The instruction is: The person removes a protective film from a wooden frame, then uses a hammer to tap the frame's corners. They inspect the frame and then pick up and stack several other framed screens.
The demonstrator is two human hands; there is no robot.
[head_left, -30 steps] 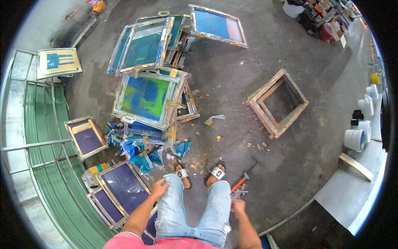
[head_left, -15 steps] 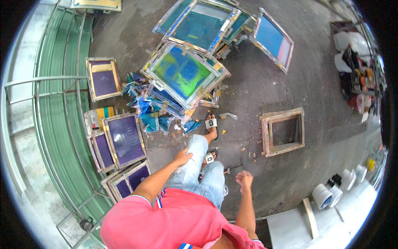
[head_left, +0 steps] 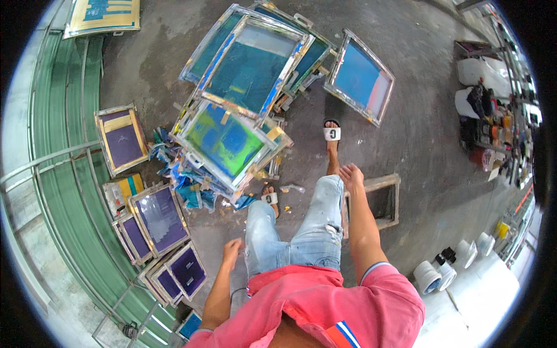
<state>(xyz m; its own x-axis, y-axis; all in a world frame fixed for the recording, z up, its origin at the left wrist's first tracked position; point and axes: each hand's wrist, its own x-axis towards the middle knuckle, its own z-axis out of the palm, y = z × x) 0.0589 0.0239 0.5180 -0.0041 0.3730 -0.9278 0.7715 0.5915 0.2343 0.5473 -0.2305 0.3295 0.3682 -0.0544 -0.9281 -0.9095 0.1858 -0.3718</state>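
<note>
My left hand [head_left: 231, 253] hangs loose beside my left thigh, fingers slightly bent, with nothing visible in it. In front of my right knee my right hand [head_left: 351, 176] is empty, its fingers loosely apart. Past my feet lies a pile of screen printing frames: one with green and blue mesh [head_left: 223, 139] is nearest, and a larger teal one [head_left: 250, 68] overlaps its far side. Farther right stands a tilted frame with blue and pink mesh [head_left: 360, 74]. A wooden frame [head_left: 387, 217] lies by my right forearm, partly hidden by it.
Crumpled blue and teal scraps [head_left: 197, 196] litter the floor beside the pile. Purple-mesh frames [head_left: 158, 219] lean along the green corrugated wall [head_left: 61, 174] at left. White buckets [head_left: 427, 277] sit at lower right, and a cluttered rack [head_left: 506, 110] lines the right side.
I have stepped forward, my right foot now ahead beside the pile. My right hand has swung forward; my left has dropped back from my thigh. The view has shifted, moving the frames leftward.
</note>
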